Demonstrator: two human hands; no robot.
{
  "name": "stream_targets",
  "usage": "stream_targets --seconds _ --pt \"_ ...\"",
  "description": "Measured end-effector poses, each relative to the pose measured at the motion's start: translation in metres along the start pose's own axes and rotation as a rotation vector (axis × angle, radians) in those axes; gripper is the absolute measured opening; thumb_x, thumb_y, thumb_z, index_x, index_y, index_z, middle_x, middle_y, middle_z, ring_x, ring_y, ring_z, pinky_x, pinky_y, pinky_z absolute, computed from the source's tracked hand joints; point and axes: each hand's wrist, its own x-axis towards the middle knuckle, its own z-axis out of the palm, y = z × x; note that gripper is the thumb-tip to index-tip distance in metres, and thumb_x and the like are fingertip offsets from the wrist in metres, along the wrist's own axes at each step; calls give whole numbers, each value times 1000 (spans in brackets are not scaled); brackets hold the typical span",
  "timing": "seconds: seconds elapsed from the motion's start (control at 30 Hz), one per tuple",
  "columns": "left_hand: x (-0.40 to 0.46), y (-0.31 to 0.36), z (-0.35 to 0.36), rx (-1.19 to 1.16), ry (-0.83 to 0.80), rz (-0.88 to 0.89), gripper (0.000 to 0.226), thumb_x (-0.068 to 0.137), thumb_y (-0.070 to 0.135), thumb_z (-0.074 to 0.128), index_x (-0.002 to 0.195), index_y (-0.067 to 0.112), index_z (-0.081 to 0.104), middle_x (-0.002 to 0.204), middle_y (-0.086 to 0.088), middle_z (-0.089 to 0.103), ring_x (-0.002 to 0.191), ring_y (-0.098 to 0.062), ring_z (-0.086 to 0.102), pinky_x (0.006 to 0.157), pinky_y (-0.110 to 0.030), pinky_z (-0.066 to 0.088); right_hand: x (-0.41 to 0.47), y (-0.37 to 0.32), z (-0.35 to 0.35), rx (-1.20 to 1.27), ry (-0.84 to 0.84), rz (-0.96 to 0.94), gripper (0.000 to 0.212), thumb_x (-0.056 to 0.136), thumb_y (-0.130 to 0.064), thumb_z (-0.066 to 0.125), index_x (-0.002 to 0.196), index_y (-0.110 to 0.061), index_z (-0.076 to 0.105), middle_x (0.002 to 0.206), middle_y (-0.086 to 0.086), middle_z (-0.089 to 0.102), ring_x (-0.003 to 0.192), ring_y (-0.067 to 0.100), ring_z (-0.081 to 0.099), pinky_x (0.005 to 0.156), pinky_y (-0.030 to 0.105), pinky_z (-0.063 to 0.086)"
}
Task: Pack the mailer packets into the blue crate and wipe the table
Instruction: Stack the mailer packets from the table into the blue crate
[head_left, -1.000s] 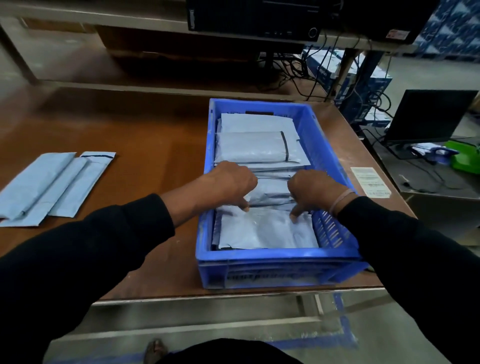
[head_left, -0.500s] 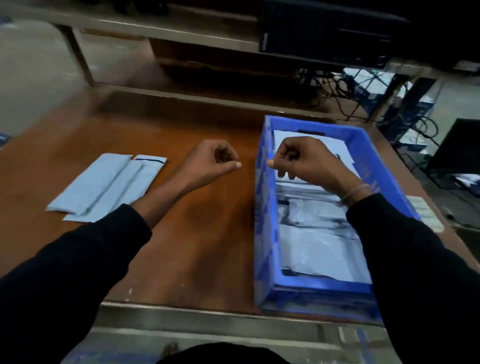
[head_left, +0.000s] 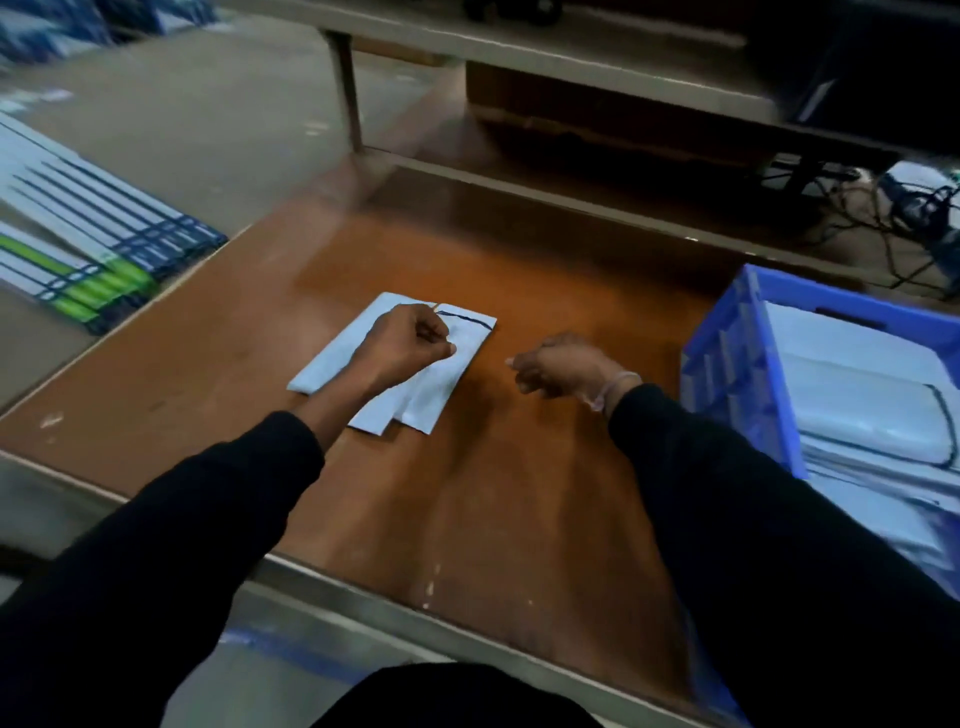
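Note:
A small pile of grey mailer packets (head_left: 431, 400) lies flat on the brown table (head_left: 519, 493), a little left of centre. My left hand (head_left: 408, 345) hovers over the pile with its fingers curled into a loose fist, holding nothing. My right hand (head_left: 558, 366) is to the right of the pile, above bare wood, fingers curled and empty too. The blue crate (head_left: 727, 364) stands at the table's right edge with several grey mailer packets (head_left: 862, 415) stacked inside.
A stack of flat white, blue and green cartons (head_left: 88, 249) lies on the floor to the left. A raised shelf (head_left: 571, 47) runs along the back, with cables (head_left: 893, 218) at the right behind the crate.
Both hands have left the crate and swung left. The left hand now hangs over the loose packets, the right hand is over bare table, and my view has turned left.

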Motion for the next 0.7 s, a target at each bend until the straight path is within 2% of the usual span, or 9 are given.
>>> stream_targets --seconds 0.07,0.17,0.27,0.33,0.4,0.47,0.53,0.63,0.7 --pt "4 -21 -13 54 39 8 23 84 24 82 102 12 74 105 1 73 100 -16 68 86 -32 55 24 4 28 118 18 69 21 87 -21 75 78 -8 62 76 12 63 76 26 63 60 30 47" --pt "15 -49 -30 166 83 -20 31 84 28 81 108 11 73 115 -3 71 106 -21 64 87 -32 49 45 5 62 251 68 124 18 88 -18 73 81 -6 63 81 16 63 60 21 58 56 28 47" --pt "30 -77 -38 225 67 -86 37 81 36 82 109 14 71 117 -7 70 110 -28 63 94 -42 51 58 1 89 293 168 140 18 83 -18 74 76 -8 60 77 15 60 46 17 49 47 26 38" --pt "38 -92 -39 235 39 -124 39 78 40 82 107 19 68 116 -8 68 110 -32 62 91 -45 52 64 -2 101 317 270 129 25 74 -21 79 81 -5 61 79 11 65 52 21 57 44 26 43" --pt "44 -103 -39 212 23 -161 41 77 42 83 107 23 63 119 -11 63 107 -34 61 83 -41 51 66 -6 109 336 338 127 49 66 -25 82 104 -4 59 94 11 68 67 25 64 41 27 47" --pt "46 -109 -38 184 6 -188 47 77 40 85 110 21 58 122 -12 59 105 -33 59 75 -37 45 68 -11 113 339 377 115 57 71 -19 81 115 -6 47 100 8 62 75 25 61 34 19 40" --pt "48 -112 -38 151 0 -215 59 75 41 88 117 18 53 121 -11 57 101 -30 57 67 -34 40 73 -13 117 354 378 132 58 75 -10 78 118 -8 39 100 6 58 76 22 60 31 18 38" --pt "48 -107 -38 61 -38 -254 81 71 42 92 127 13 42 114 -6 56 98 -25 56 57 -34 37 80 -14 119 450 334 137 51 74 -9 71 120 1 52 97 7 64 67 18 57 38 20 43" --pt "48 -105 -38 23 -72 -283 88 69 44 93 131 11 40 115 -3 55 101 -23 56 63 -35 44 82 -17 119 525 278 118 30 76 -13 70 104 -3 69 85 3 66 63 17 54 43 20 41"
